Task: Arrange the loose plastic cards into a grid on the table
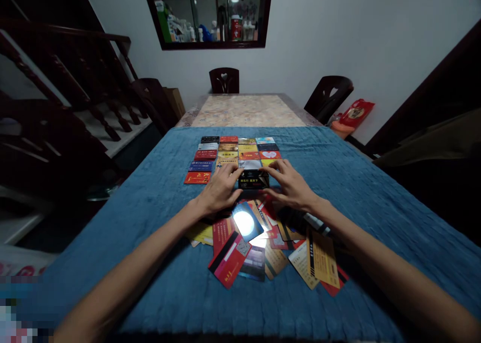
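Between my two hands a black VIP card [254,180] with yellow lettering is held by its left and right edges. My left hand [222,185] pinches its left side with thumb and fingers. On the other side, my right hand [289,184] grips the right edge the same way. Just beyond lie cards in rows, among them a red card [197,178], a blue card [200,166] and a white card with a pink heart [269,155]. Nearer to me is a loose, overlapping heap with a red striped card [230,259], a shiny blue card [248,222] and a gold card [323,259].
A blue quilted cloth [150,223] covers the near part of the table, with a patterned tabletop [246,110] past it. Dark chairs [224,80] stand around. A stair railing [75,85] is at left, and a red bag [355,112] sits at right.
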A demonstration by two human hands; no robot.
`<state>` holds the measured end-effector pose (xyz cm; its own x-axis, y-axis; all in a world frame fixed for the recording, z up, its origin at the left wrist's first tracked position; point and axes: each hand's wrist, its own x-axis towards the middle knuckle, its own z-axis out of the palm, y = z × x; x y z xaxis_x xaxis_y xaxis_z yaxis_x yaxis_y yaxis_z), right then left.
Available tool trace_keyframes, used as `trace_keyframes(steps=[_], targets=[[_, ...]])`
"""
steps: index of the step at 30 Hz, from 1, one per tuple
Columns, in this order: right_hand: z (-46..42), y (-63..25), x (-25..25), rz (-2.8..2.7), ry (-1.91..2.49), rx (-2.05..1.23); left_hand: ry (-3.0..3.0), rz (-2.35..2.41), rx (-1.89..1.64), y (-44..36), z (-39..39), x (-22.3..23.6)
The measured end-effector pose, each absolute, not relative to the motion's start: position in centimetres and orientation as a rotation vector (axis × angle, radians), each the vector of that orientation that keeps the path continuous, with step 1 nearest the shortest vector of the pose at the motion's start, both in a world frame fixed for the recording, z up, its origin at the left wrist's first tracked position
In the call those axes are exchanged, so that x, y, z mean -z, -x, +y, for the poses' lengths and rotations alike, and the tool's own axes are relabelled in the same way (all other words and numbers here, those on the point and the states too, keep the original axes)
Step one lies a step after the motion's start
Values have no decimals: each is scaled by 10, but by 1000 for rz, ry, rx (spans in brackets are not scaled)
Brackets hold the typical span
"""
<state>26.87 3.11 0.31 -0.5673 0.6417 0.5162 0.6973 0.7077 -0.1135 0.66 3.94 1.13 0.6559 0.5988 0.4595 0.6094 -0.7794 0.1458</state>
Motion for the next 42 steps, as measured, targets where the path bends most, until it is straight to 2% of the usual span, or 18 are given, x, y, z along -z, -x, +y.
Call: trace_keyframes(steps=[10, 25, 42], targets=[[79, -277, 11, -2355, 1232, -83, 2859, -1178, 564, -24, 87, -5], [85, -266, 18, -2382, 1439, -335, 2838, -1383, 217, -32, 80, -12], [87, -268, 21, -2352, 1401, -322, 2812, -1288, 188, -30, 81, -9]])
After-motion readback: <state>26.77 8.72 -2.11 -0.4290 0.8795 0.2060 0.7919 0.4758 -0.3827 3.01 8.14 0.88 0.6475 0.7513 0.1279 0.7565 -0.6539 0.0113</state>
